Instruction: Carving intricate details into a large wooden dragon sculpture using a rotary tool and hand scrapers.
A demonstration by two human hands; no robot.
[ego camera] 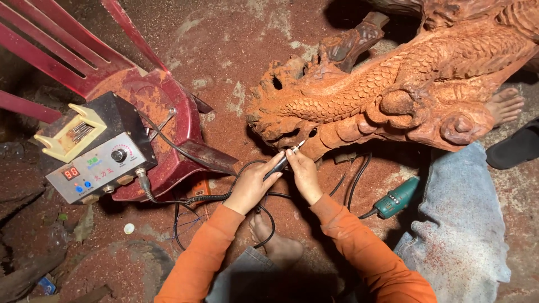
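Observation:
A large reddish-brown wooden carving of a scaled dragon (393, 95) lies across the dusty floor at the upper right. My left hand (255, 182) grips the black body of a thin corded rotary handpiece (283, 163). Its metal tip touches the carving's lower edge near the open jaw. My right hand (303, 174) steadies the handpiece's front end with its fingers. Both sleeves are orange. The black cord runs left to a grey control box (98, 163).
The control box, with a red display and a dial, sits on a toppled dark red plastic chair (163, 112). A green power tool (398, 196) lies on the floor. My bare foot (275, 238) is below my hands. Another person's foot (505, 104) shows at right. Red sawdust covers everything.

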